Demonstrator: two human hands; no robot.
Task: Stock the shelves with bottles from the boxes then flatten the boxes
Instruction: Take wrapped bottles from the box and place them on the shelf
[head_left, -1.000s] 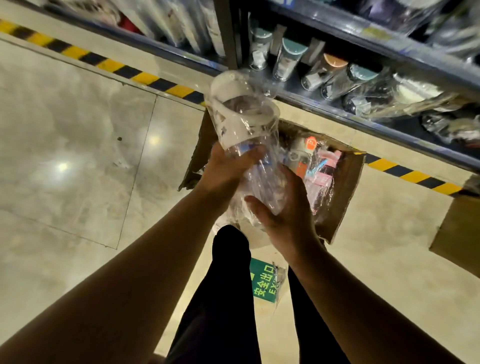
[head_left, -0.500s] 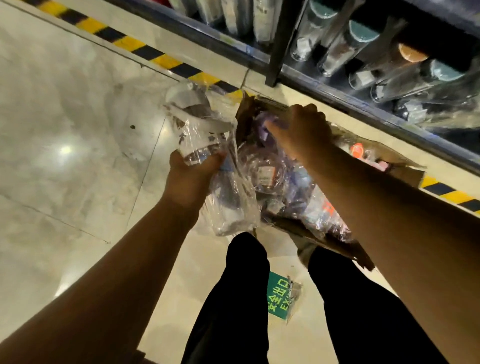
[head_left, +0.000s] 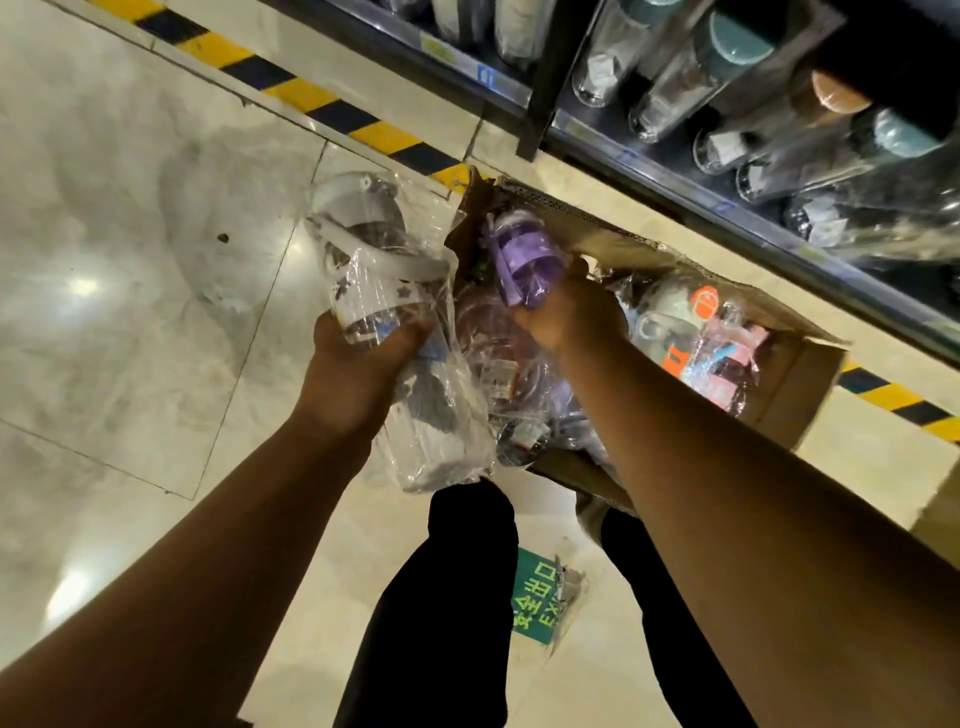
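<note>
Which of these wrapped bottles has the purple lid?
The purple-lidded bottle gripped by the right hand at the cardboard box. The left hand holds a white-lidded bottle; an orange-capped bottle lies in the box.

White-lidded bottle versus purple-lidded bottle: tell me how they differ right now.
The white-lidded bottle has a white lid and strap; the purple-lidded bottle has purple ones. The left hand grips the white-lidded one, the right hand the purple-lidded one. The white-lidded bottle is clear of the box, over the floor; the purple-lidded bottle is over the box. Both wear clear plastic wrap.
</note>
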